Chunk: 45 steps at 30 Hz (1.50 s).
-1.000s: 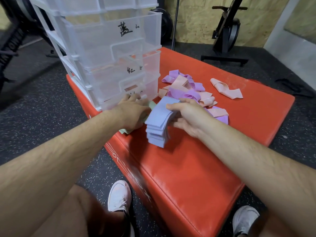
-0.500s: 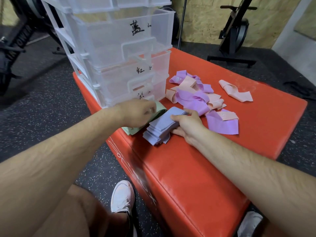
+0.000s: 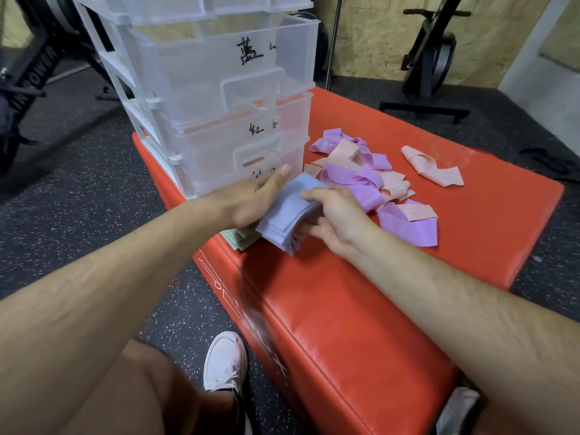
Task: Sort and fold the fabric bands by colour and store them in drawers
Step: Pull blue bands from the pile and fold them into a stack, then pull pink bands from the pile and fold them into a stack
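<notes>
Where the clear plastic drawers [image 3: 219, 89] stand on the far left corner of the red padded box [image 3: 345, 309], they rise right behind both hands. Black marks are written on the drawer fronts. A loose pile of purple and pink bands [image 3: 361, 177] lies just right of the hands, and one pink band [image 3: 430, 166] lies apart, toward the far right edge. Flat green bands [image 3: 240, 240] peek out under the left hand [image 3: 248, 202] at the left edge.

The stack of blue bands [image 3: 292, 211] sits between the two hands, near the left edge. The right hand [image 3: 339, 215] curls its fingers over the top and grips it. The left hand touches the stack's left side with a straight thumb. Its fingers are hidden, so I cannot tell its grip. The blue bands are thin, smooth and folded flat, and the stack bends over like a little arch.
</notes>
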Available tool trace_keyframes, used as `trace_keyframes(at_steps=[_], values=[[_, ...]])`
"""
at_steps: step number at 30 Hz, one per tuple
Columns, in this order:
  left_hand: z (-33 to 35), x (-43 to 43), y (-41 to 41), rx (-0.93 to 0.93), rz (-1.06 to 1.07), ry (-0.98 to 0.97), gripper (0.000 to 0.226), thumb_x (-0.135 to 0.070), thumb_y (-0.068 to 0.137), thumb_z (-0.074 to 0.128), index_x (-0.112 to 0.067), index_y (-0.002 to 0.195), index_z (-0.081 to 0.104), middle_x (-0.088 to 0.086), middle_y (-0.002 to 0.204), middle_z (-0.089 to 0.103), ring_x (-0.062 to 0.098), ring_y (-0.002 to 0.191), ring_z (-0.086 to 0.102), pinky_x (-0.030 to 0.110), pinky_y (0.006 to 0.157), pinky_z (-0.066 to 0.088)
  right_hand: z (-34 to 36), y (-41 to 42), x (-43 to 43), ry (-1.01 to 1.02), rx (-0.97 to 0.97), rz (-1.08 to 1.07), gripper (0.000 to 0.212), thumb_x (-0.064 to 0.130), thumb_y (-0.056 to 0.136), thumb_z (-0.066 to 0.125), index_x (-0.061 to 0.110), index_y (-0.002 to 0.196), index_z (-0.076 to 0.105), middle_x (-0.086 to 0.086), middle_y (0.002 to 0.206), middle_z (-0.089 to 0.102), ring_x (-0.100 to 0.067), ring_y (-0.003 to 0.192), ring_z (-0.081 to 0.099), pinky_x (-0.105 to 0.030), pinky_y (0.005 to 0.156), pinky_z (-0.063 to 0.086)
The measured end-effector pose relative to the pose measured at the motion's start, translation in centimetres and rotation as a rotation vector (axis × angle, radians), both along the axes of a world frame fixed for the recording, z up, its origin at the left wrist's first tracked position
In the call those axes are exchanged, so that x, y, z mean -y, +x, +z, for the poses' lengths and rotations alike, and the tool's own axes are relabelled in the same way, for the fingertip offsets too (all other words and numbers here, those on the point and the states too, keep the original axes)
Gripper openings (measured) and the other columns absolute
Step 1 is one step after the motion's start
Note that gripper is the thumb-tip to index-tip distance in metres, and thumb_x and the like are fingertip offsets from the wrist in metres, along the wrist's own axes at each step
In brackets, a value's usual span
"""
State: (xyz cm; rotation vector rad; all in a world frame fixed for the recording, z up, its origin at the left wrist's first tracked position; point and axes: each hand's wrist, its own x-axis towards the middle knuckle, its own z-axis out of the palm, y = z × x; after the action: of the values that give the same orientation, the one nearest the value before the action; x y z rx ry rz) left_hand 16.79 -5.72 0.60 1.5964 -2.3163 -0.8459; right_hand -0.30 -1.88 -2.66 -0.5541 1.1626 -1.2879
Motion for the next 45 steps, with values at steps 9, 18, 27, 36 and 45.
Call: trace_keyframes(at_steps=[9,18,27,36,45], values=[[-1.3,-0.3,-0.1,0.308,-0.224,-0.155,0.077,-0.088,0.063,0.043,-0.043,0.126,0.041,-0.008,0.126,0.057,0.025,0.116,0.054,0.042,0.101,0.044,-3.7,-0.2,-0.4,0.058,-0.197,-0.117,0.044,0.005,0.086,0.074,0.023,0.114,0.044,-0.011,0.124,0.061,-0.029,0.103,0.071,-0.044,0.074,0.063],[-2.5,-0.4,-0.3,0.425,-0.260,-0.240,0.059,-0.067,0.072,0.057,-0.048,0.127,0.048,-0.009,0.133,0.044,0.026,0.122,0.040,0.045,0.107,0.037,-3.0,-0.9,-0.2,0.042,-0.785,-0.004,0.051,0.039,0.070,0.083,0.030,0.108,0.050,0.000,0.111,0.063,-0.019,0.097,0.065,-0.041,0.086,0.057],[-3.0,-0.6,-0.7,0.397,-0.245,-0.297,0.060,-0.086,0.078,0.033,-0.049,0.122,0.049,-0.007,0.130,0.047,0.025,0.123,0.039,0.044,0.107,0.034,-3.2,-3.7,-1.4,-0.365,-1.777,0.266,0.040,0.046,0.100,0.049,0.031,0.136,0.054,-0.004,0.130,0.047,-0.031,0.116,0.041,-0.042,0.096,0.044],[-3.2,-1.0,-1.2,0.406,-0.280,-0.494,0.059,-0.073,0.085,0.035,-0.036,0.128,0.051,-0.006,0.133,0.045,0.022,0.124,0.040,0.041,0.103,0.035,-1.9,-3.3,-1.8,-0.388,-1.754,0.327,0.043,0.049,0.099,0.044,0.034,0.139,0.050,-0.001,0.129,0.051,-0.029,0.119,0.042,-0.043,0.097,0.041],[-2.0,-1.4,-3.9,0.388,-0.288,-0.521,0.072,-0.070,0.079,0.028,-0.032,0.137,0.047,-0.003,0.135,0.048,0.026,0.128,0.044,0.041,0.104,0.034,-0.1,-4.8,-2.9,-0.352,-1.801,0.301,0.046,0.046,0.100,0.044,0.029,0.143,0.049,-0.002,0.130,0.054,-0.031,0.123,0.043,-0.047,0.100,0.043]])
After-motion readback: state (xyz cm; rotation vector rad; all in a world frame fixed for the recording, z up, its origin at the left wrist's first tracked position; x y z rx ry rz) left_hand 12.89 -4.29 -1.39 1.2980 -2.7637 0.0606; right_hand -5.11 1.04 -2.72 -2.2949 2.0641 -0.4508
